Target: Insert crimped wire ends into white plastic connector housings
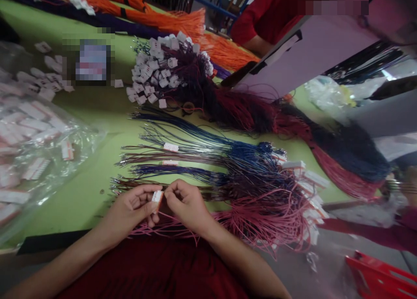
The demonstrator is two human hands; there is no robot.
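My left hand (135,208) is closed round a small white plastic connector (157,197), held between thumb and fingers near the front edge of the green table (91,190). My right hand (185,203) pinches at the same connector from the right, its fingers pressed together on a thin wire end that I cannot make out clearly. Pink wires (260,216) trail from under my hands to the right. Just beyond my hands lie fanned bundles of blue and brown wires (195,160), two with white connectors on them.
A clear plastic bag of white connectors (32,151) lies at the left. A heap of dark wires with white connectors (163,73) sits farther back, orange wire bundles (169,19) behind it. A person in a red shirt (270,12) stands opposite. A red crate (381,277) is at lower right.
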